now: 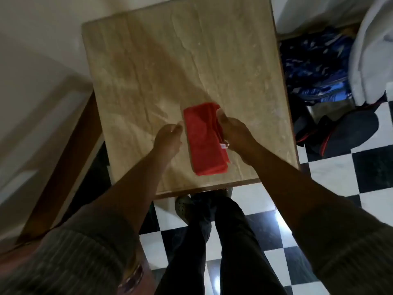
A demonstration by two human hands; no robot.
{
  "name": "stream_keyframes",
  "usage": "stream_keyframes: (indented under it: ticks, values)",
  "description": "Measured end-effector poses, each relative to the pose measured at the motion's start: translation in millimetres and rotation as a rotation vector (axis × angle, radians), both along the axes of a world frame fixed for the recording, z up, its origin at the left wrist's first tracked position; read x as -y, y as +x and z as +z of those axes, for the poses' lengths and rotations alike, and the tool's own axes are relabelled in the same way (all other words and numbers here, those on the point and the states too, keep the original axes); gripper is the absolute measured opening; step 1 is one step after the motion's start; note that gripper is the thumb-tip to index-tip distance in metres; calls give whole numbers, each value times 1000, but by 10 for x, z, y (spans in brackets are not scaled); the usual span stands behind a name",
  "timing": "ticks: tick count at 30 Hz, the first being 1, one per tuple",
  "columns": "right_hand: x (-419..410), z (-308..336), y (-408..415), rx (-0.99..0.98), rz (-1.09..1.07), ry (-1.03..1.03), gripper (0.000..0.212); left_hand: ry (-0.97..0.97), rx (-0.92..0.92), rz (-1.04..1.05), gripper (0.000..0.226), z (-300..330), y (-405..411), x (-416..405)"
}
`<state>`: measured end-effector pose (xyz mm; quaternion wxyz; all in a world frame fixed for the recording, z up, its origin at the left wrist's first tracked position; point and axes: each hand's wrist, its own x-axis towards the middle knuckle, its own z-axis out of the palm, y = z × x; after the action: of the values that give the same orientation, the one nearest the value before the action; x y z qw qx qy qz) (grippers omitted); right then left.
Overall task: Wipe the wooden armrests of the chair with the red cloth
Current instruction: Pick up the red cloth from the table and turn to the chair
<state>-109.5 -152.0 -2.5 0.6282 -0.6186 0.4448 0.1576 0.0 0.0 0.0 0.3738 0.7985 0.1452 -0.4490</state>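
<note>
Seen from above, a person stood at a small table (148, 60) with a pale stone-patterned top. A folded red cloth (203, 138) lay flat on it, near the edge closest to the person, at about five o'clock from the tabletop's centre.

The right hand (234, 133) rested against the cloth's right edge, thumb on top and fingers seemingly curled around the folds, so it looked closed on the cloth; motion blur made the grip hard to confirm. The left hand (169, 138) hovered just beside the cloth's left edge, at nine o'clock from it, fingers loosely together and holding nothing.

The cloth was a long, narrow rectangle. Its long axis ran roughly from twelve o'clock down to six, tilted slightly, with the near end leaning toward five o'clock. A small white tag showed on its right edge.

The task appeared barely begun: the cloth was only being picked up. No chair armrest could be clearly identified, so all the wiping seemed left to do.
</note>
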Motion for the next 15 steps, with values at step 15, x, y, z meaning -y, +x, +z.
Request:
stream_keyframes:
  ticks: [15]
  values:
    - [-231,-390,-3,-5,278,-352,11,-18,11,67,18,-264,-319,-175]
